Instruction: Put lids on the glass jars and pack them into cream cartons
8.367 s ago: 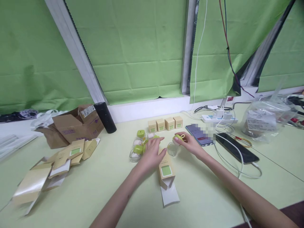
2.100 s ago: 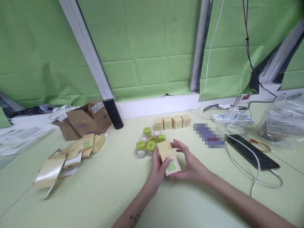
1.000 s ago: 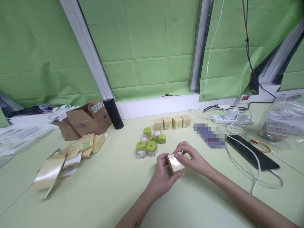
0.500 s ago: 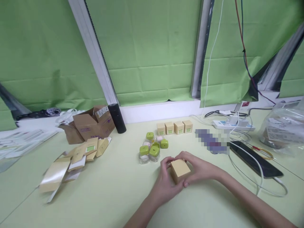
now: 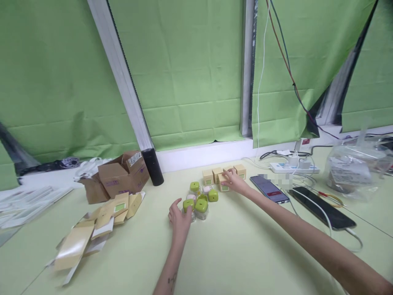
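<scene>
My right hand (image 5: 233,180) holds a small tan cardboard box (image 5: 223,184) with a pale green label, just in front of a row of similar boxes (image 5: 208,177). Its fingertips grip the box from above, and they partly hide one box behind. My left hand (image 5: 179,215) is at the front-left jar (image 5: 188,203), a clear little container with a green lid. The fingers and thumb are apart, curved about the jar's left and near sides. Beside it is another green-lidded jar (image 5: 202,205); more green and pink pieces cluster behind.
Flattened tan cartons (image 5: 76,241) lie at left, before an open brown cardboard box (image 5: 123,176) and a black cylinder (image 5: 152,167). To the right are a phone (image 5: 267,188), a larger black device (image 5: 322,207), cables, a white power strip (image 5: 285,167) and a clear plastic bag (image 5: 353,168).
Both hands held the small box near the front. The right hand has carried it back to the row, while the left hand has let go and moved left to the jars.
</scene>
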`<state>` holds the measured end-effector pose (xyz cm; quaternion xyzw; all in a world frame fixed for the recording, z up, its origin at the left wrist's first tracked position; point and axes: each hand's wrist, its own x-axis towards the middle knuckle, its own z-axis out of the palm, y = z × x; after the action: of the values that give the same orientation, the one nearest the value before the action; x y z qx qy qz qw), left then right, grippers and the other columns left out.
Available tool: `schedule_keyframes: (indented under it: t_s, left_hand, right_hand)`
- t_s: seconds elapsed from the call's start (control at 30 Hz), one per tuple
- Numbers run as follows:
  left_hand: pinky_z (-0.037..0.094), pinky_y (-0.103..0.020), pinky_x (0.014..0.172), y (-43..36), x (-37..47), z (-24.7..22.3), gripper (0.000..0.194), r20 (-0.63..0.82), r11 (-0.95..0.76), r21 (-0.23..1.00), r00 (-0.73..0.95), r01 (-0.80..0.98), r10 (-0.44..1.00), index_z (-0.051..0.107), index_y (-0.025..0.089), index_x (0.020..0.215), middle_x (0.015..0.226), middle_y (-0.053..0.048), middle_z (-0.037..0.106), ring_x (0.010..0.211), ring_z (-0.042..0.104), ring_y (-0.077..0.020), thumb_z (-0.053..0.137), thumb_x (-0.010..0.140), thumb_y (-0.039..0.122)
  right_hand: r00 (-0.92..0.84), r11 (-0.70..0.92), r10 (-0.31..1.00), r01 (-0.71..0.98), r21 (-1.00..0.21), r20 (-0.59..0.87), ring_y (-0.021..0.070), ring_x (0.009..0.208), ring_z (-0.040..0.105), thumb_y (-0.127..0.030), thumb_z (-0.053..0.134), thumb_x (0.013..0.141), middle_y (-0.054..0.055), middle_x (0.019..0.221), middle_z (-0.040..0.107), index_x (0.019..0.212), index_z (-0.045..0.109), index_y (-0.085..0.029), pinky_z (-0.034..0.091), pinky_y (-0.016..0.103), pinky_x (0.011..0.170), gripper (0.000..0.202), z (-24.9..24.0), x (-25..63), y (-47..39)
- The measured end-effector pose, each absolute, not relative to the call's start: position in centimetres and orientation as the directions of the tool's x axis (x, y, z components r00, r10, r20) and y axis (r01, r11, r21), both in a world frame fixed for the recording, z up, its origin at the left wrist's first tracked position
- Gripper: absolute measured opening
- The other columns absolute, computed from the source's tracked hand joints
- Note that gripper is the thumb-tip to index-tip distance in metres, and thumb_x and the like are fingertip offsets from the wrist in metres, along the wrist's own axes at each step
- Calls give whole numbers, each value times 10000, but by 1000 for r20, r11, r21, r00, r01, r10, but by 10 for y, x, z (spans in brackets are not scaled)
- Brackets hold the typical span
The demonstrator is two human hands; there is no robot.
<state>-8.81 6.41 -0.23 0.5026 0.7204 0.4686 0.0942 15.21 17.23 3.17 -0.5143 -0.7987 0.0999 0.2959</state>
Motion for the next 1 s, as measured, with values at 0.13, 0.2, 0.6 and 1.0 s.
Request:
schedule_keyframes:
  t_s: [0.13, 0.2, 0.6, 1.0]
  left_hand:
    - [369, -511, 903, 63, -86, -7, 391, 293, 93, 732, -434, 675, 852, 439, 197, 1119, 1223, -157, 482, 1133, 454, -345, 505, 767, 355]
    - [344, -524, 921, 60, -83, -6, 395, 303, 92, 706, -417, 702, 857, 434, 188, 1124, 1243, -168, 472, 1151, 440, -349, 493, 776, 366]
    - [434, -396, 828, 46, -91, 5, 382, 325, -59, 609, -181, 791, 928, 421, 178, 1091, 1116, -133, 577, 999, 560, -284, 421, 818, 445]
    - [318, -466, 991, 47, -79, 15, 539, 442, -82, 390, -108, 917, 891, 405, 156, 1211, 1245, -151, 470, 1229, 354, -324, 476, 795, 492]
  right_hand:
    - [-400, 559, 813, 741, -373, 424, 295, 1195, 415, -213, 511, 853, 172, 1285, 414, 1230, 441, -160, 323, 450, 989, 387, 28, 133, 153]
    - [-499, 630, 767, 703, -330, 402, 275, 1208, 414, -270, 553, 833, 113, 1276, 461, 1204, 471, -222, 327, 417, 1001, 382, 25, 121, 139]
    - [-597, 612, 780, 665, -428, 189, 173, 716, 568, -255, 565, 771, 9, 909, 591, 989, 433, -234, 413, 257, 587, 256, 11, 143, 88]
    - [-439, 482, 865, 591, -647, 243, 214, 903, 569, -304, 487, 839, 55, 1016, 571, 1046, 508, -233, 442, 351, 784, 220, -6, 168, 56]
